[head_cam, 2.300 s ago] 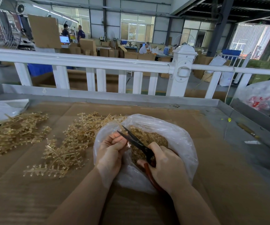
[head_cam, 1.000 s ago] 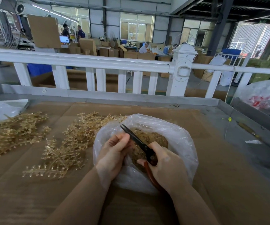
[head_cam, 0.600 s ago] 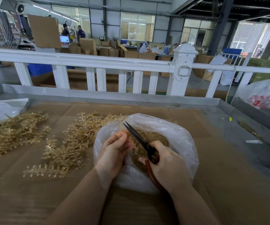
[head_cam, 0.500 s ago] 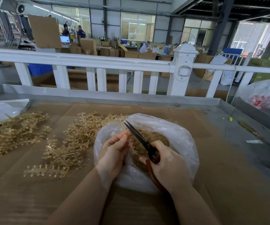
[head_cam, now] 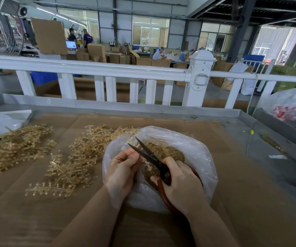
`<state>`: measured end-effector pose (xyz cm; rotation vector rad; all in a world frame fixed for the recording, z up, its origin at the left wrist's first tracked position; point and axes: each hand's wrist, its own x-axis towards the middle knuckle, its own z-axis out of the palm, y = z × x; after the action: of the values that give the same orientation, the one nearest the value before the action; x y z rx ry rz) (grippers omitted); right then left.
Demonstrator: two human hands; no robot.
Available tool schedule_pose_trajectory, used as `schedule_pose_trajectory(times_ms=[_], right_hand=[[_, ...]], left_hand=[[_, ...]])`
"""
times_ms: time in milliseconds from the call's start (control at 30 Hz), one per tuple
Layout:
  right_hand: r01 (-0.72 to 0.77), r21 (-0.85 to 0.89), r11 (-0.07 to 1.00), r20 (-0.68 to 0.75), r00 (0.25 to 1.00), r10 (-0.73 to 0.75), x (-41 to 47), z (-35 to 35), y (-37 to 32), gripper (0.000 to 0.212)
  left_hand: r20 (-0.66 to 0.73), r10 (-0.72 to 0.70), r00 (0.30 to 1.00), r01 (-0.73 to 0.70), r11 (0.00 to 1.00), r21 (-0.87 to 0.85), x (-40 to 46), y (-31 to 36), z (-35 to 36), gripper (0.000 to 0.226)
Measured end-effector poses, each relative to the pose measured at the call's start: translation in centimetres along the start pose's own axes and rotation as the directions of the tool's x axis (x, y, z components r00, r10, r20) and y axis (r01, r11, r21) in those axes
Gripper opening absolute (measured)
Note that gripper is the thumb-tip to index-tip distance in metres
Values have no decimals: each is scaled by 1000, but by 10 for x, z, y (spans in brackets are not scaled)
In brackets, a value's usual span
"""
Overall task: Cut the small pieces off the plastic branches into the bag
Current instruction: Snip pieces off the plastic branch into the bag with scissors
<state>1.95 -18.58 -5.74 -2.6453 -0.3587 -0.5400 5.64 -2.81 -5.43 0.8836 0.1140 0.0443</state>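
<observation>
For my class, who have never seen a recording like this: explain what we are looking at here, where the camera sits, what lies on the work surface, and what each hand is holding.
There is no machine here, only a person's two bare hands. The single camera is worn on the person's head and looks forward and down, so the forearms enter from the bottom edge.

The brown cardboard-covered table holds a clear plastic bag, open at the top, with small golden cut pieces inside. To its left lie loose piles of translucent golden plastic branches.

The left hand pinches one small plastic branch over the bag's opening. The right hand grips black-bladed scissors with red handles, blades parted beside that branch.

Behind the table runs a white railing, with a warehouse beyond.
</observation>
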Motion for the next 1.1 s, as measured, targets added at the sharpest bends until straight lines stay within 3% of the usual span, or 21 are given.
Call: schedule_pose_trajectory(times_ms=[533,1100], right_hand=[[61,15,998,-20,998,-60,1,-4,-2,37],[64,10,998,10,998,-64,3,-3,-4,46]], left_hand=[[174,-54,983,50,998,25,0,2,-3,17],[103,-70,992,77,995,-65,4,1,-2,8]])
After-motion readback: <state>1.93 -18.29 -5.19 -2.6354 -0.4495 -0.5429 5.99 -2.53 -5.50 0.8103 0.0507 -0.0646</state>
